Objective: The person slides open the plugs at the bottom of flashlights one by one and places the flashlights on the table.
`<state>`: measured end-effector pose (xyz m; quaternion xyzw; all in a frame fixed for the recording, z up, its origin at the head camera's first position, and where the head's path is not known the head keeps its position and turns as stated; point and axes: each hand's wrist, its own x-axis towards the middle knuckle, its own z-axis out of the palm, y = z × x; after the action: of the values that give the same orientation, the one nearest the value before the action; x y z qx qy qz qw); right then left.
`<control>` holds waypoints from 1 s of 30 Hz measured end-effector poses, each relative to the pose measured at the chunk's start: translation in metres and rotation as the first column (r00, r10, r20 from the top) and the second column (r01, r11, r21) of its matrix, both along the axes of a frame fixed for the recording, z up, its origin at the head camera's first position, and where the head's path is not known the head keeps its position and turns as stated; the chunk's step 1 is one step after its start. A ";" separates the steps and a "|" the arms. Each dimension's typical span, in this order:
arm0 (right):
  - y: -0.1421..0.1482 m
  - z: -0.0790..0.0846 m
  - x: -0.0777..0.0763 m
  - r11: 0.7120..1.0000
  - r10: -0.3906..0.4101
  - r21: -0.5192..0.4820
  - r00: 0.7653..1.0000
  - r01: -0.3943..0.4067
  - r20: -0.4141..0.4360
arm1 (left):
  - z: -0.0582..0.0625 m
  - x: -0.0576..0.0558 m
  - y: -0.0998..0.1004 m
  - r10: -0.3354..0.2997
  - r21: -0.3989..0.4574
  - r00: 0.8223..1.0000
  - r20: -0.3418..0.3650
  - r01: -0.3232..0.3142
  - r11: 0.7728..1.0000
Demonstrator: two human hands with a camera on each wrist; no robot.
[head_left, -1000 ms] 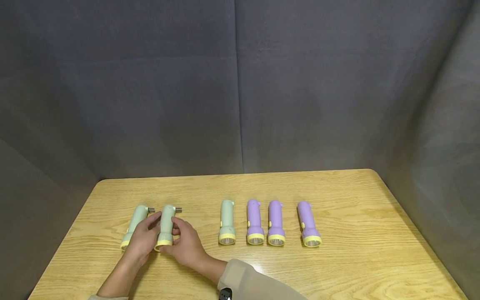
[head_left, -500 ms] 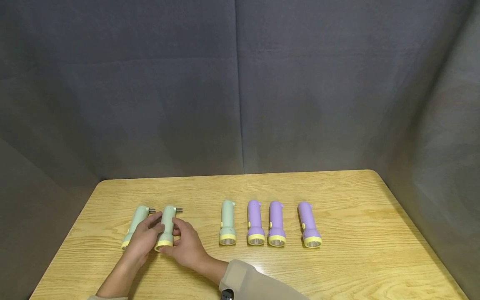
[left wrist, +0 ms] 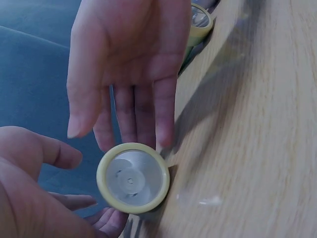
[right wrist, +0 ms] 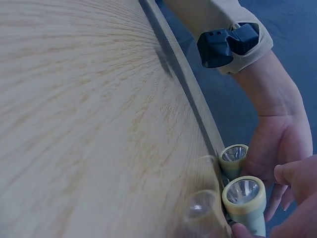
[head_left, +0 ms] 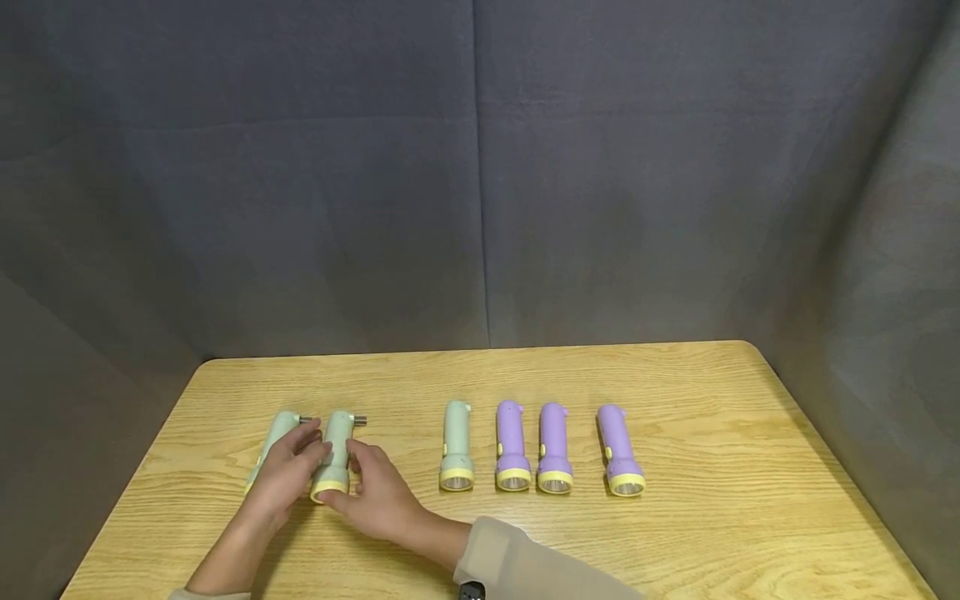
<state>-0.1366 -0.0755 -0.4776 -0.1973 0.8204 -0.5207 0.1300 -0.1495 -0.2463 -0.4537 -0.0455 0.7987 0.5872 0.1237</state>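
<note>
A pale green flashlight (head_left: 340, 433) with a yellow rim lies on the table between both hands, its metal plug prongs sticking out to the right at the far end. In the left wrist view its lens (left wrist: 131, 178) faces the camera. My left hand (head_left: 283, 473) lies along its left side, fingers fairly straight, thumb apart. On the other side my right hand (head_left: 382, 492) has loosely bent fingers beside the flashlight; contact is hard to tell. A second green flashlight (head_left: 279, 428), prongs also out, is partly hidden behind the left hand.
Further right lie another green flashlight (head_left: 456, 437) and three purple flashlights, the nearest (head_left: 511, 433), a middle one (head_left: 553, 435) and the rightmost (head_left: 615, 437). The wooden table (head_left: 712, 542) is bordered by dark grey cloth walls (head_left: 337, 208).
My left hand has shifted slightly over the leftmost flashlight, covering more of it. The right fingers sit a little lower along the flashlight between the hands. The other flashlights stay put.
</note>
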 end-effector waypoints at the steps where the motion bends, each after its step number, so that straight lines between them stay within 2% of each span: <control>1: 0.002 0.001 0.001 0.999 0.012 0.032 1.000 -0.011 -0.013 | 0.001 0.000 0.000 -0.005 0.001 1.000 -0.005 0.005 1.000; 6: 0.018 0.010 0.007 0.984 0.086 0.165 0.993 -0.071 -0.083 | 0.011 0.003 0.000 -0.011 -0.020 0.999 -0.032 0.010 1.000; 14: 0.041 0.029 0.015 0.958 0.159 0.264 0.974 -0.113 -0.162 | 0.031 0.007 0.002 -0.036 -0.094 0.997 -0.070 0.030 0.995; 22: 0.065 0.039 0.023 0.946 0.186 0.299 0.966 -0.127 -0.179 | 0.043 0.007 0.013 -0.094 -0.189 0.986 -0.137 0.067 0.980; 30: 0.091 0.044 0.027 0.951 0.159 0.291 0.975 -0.109 -0.157 | 0.045 0.005 0.028 -0.171 -0.214 0.969 -0.181 0.131 0.968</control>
<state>-0.1094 0.0152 -0.4334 -0.2781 0.8788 -0.3695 0.1179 -0.1442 -0.2186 -0.4085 0.0621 0.8631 0.4944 0.0827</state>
